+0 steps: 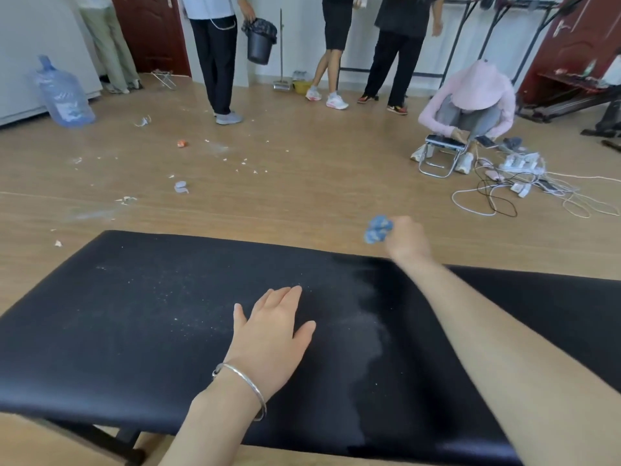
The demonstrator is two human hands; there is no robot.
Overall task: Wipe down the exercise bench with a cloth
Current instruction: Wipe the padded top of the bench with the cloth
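Wooden flooring is showing around the black exercise bench [134, 348]. Past its far edge the right hand [408, 238] is gripping a bunched blue cloth [378, 229], off the pad; the left hand [272, 331] is lying flat, fingers straight, mid-pad. Wiping looks partway, between strokes: next the cloth needs setting down on the pale dust streak [369, 331].

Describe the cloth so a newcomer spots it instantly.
Start at the black bench spanning the foreground. Just past its far edge, toward the right, the right hand holds a bunched blue cloth over the wooden floor. Unlike the grey-blue wad lying on the floor farther left, it is in a hand's grip.
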